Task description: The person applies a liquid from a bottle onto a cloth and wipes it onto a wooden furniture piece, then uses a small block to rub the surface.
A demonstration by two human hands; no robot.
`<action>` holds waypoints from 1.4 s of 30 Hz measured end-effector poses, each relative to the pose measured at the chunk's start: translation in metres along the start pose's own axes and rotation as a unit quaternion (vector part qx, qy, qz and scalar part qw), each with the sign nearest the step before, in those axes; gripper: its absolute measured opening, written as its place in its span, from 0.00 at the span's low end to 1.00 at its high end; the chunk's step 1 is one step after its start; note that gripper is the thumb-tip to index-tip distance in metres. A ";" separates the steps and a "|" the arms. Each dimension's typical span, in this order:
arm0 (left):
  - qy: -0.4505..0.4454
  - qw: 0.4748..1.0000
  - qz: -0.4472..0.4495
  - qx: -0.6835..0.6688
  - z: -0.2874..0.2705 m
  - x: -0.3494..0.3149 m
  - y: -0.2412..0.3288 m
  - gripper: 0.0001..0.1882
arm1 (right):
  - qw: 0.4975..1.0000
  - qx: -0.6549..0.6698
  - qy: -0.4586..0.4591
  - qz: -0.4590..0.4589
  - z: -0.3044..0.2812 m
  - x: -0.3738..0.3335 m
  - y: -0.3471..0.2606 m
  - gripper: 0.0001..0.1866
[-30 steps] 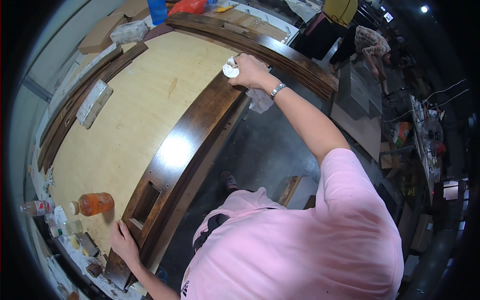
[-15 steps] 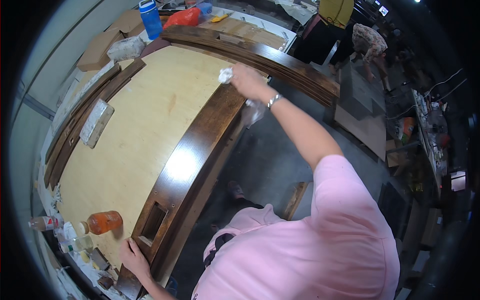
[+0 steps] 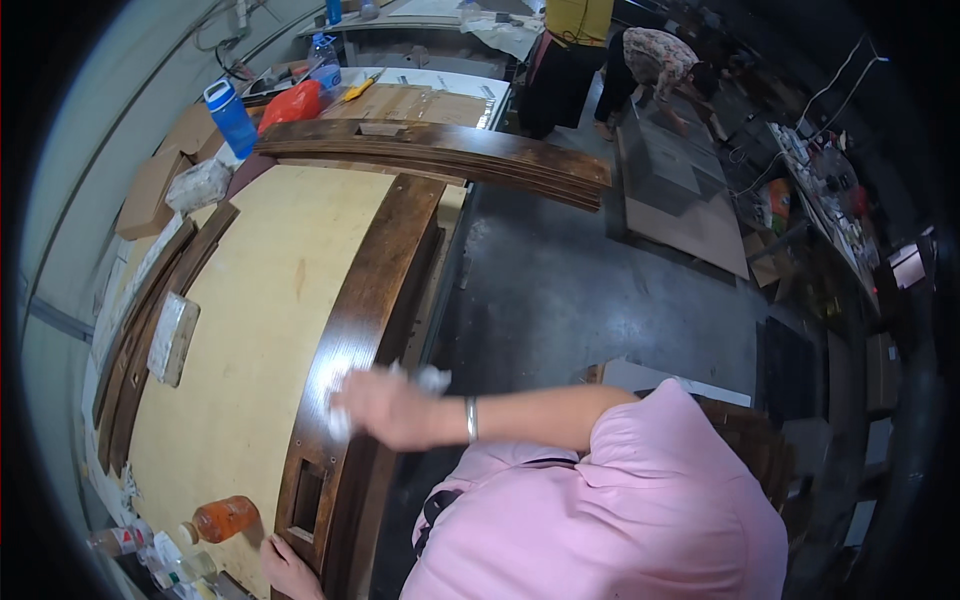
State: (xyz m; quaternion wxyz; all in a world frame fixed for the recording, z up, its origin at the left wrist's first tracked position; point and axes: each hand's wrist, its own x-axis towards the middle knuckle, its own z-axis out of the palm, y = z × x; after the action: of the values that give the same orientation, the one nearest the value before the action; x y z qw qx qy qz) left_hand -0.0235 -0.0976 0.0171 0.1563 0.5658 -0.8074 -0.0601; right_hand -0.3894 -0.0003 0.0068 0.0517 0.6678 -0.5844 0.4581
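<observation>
1. Head view, centre: the right hand (image 3: 385,408) is reaching across from the right, its grip clenched on a white cloth (image 3: 432,378), pressing it against the dark brown curved wooden rail (image 3: 375,270); the cloth is showing as blurred white at both sides of the hand
2. Head view, rail: it is lying along the right edge of a pale plywood panel (image 3: 260,320) on the desk (image 3: 440,100), shining where the hand is resting, with a rectangular slot (image 3: 306,497) cut near its lower end
3. Head view, bottom: the left hand (image 3: 288,568) is resting at the rail's lower end, fingers touching the wood; whether its grip is closing round the edge I cannot tell
4. Head view, surroundings: an orange bottle (image 3: 222,519) is lying near the left hand, a sanding block (image 3: 172,338) is sitting on the panel's left side, a blue bottle (image 3: 229,117) is standing at the far end, and a second curved rail (image 3: 440,155) is lying across the top
</observation>
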 end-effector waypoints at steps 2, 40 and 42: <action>0.007 1.000 0.006 -0.017 0.001 0.001 0.008 0.20 | 1.000 0.022 0.010 -0.008 0.004 -0.011 -0.013 0.16; 0.217 0.927 -0.287 -0.106 -0.085 -0.136 -0.166 0.22 | 0.945 -0.155 -0.270 -0.102 0.033 0.029 -0.066 0.50; 0.290 0.907 -0.282 -0.115 -0.083 -0.137 -0.155 0.21 | 0.957 -0.130 -0.242 -0.091 0.034 0.022 -0.063 0.48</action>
State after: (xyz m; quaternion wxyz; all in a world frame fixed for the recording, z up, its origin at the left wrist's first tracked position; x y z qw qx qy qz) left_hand 0.1840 -0.0181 0.0282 0.4244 0.7406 -0.5202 -0.0276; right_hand -0.3208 -0.0171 0.0318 0.0368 0.7968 -0.5704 0.1959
